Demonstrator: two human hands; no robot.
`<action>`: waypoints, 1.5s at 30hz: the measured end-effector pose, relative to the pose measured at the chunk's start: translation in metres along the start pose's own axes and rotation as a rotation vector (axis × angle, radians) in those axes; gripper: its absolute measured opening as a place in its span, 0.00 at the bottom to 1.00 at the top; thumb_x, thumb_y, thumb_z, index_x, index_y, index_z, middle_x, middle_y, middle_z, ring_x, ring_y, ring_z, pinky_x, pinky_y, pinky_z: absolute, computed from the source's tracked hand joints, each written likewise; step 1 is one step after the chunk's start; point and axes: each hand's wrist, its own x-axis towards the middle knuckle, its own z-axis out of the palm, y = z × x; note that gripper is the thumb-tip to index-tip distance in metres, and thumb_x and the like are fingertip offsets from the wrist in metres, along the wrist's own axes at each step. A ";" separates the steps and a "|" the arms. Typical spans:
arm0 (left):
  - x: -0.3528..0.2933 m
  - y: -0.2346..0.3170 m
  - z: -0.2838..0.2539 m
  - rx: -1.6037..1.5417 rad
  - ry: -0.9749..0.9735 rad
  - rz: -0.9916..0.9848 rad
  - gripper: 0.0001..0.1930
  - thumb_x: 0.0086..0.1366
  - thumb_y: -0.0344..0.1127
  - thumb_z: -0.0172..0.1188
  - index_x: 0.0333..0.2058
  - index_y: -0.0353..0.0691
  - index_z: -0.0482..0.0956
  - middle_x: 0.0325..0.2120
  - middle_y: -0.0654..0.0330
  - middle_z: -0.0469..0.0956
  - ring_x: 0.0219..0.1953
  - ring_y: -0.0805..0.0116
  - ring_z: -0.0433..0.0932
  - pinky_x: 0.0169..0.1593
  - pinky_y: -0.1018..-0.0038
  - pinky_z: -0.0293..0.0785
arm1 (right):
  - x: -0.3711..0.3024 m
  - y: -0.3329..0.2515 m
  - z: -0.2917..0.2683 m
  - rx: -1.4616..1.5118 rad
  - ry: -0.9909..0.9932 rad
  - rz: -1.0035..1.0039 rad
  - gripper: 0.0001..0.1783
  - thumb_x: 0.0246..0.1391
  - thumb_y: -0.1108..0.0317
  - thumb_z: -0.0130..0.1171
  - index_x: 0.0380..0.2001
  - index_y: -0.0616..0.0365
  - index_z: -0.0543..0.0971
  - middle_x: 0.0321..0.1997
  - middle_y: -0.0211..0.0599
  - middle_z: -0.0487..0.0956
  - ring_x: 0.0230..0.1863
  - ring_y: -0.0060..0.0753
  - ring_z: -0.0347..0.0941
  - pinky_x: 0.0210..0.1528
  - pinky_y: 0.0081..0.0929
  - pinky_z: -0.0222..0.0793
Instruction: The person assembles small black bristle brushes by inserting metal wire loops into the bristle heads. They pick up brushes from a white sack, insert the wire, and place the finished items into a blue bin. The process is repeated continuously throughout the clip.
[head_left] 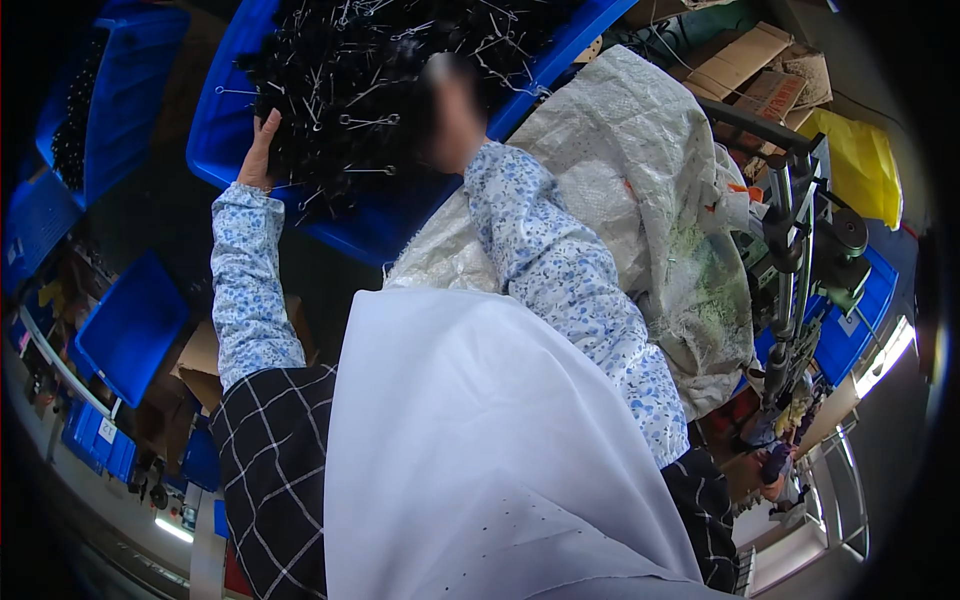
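A dense pile of black bristle brushes (335, 90) with thin looped wire handles fills the blue bin (212, 135) ahead of me. My left hand (260, 152) presses against the pile's left side. Its visible fingers are stretched upward, and the rest of the hand is partly hidden by the brushes. On the right side of the pile lies my right hand (457, 118). It is blurred, so its fingers and anything in them cannot be made out.
A white woven sack (620, 150) drapes beside the bin on the right. Metal machinery (800, 230), cardboard (745, 60) and a yellow bag (858, 165) stand farther right. Other blue bins (130, 325) are on the left.
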 end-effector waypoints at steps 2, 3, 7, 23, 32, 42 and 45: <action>0.005 -0.009 -0.001 0.038 0.009 0.030 0.46 0.50 0.57 0.67 0.63 0.53 0.51 0.54 0.55 0.63 0.54 0.62 0.66 0.54 0.63 0.68 | 0.000 0.002 0.002 -0.140 0.065 0.006 0.58 0.47 0.35 0.55 0.65 0.33 0.27 0.70 0.45 0.46 0.67 0.54 0.46 0.57 0.70 0.47; 0.008 -0.013 -0.001 0.047 0.054 0.010 0.47 0.50 0.57 0.67 0.63 0.54 0.50 0.54 0.55 0.63 0.54 0.61 0.66 0.54 0.63 0.68 | 0.005 0.005 -0.001 -0.160 0.058 0.003 0.58 0.47 0.35 0.56 0.65 0.32 0.26 0.70 0.45 0.46 0.67 0.55 0.46 0.57 0.69 0.47; 0.012 -0.013 0.009 0.016 0.123 -0.060 0.50 0.48 0.55 0.69 0.64 0.53 0.46 0.54 0.53 0.64 0.54 0.59 0.67 0.52 0.61 0.70 | 0.010 0.012 -0.001 -0.162 0.044 -0.032 0.63 0.43 0.33 0.59 0.64 0.32 0.23 0.70 0.50 0.45 0.68 0.59 0.44 0.57 0.71 0.44; 0.007 -0.024 0.024 0.136 0.057 0.111 0.44 0.49 0.39 0.71 0.61 0.49 0.50 0.48 0.54 0.68 0.46 0.61 0.73 0.45 0.69 0.75 | 0.008 0.007 0.001 -0.291 -0.033 0.002 0.67 0.43 0.34 0.60 0.62 0.33 0.16 0.68 0.59 0.47 0.67 0.62 0.45 0.60 0.67 0.45; -0.003 -0.019 0.039 0.196 0.039 0.111 0.42 0.51 0.34 0.69 0.59 0.48 0.51 0.47 0.55 0.68 0.47 0.62 0.72 0.48 0.68 0.74 | 0.047 0.042 -0.008 -0.434 -0.038 -0.237 0.68 0.46 0.41 0.61 0.62 0.52 0.16 0.64 0.59 0.56 0.64 0.49 0.57 0.66 0.27 0.49; -0.026 -0.032 0.035 0.153 0.032 0.179 0.39 0.51 0.24 0.63 0.59 0.48 0.51 0.47 0.55 0.67 0.48 0.62 0.70 0.51 0.69 0.71 | 0.004 0.004 0.007 -0.232 -0.172 -0.031 0.68 0.47 0.40 0.61 0.61 0.48 0.13 0.67 0.53 0.54 0.66 0.43 0.52 0.63 0.33 0.53; -0.038 -0.020 0.038 0.155 0.014 0.183 0.39 0.51 0.23 0.62 0.59 0.48 0.51 0.48 0.56 0.67 0.49 0.62 0.70 0.51 0.70 0.71 | -0.002 0.003 0.012 -0.204 -0.211 0.011 0.65 0.50 0.43 0.59 0.61 0.47 0.14 0.66 0.53 0.54 0.67 0.43 0.51 0.64 0.36 0.51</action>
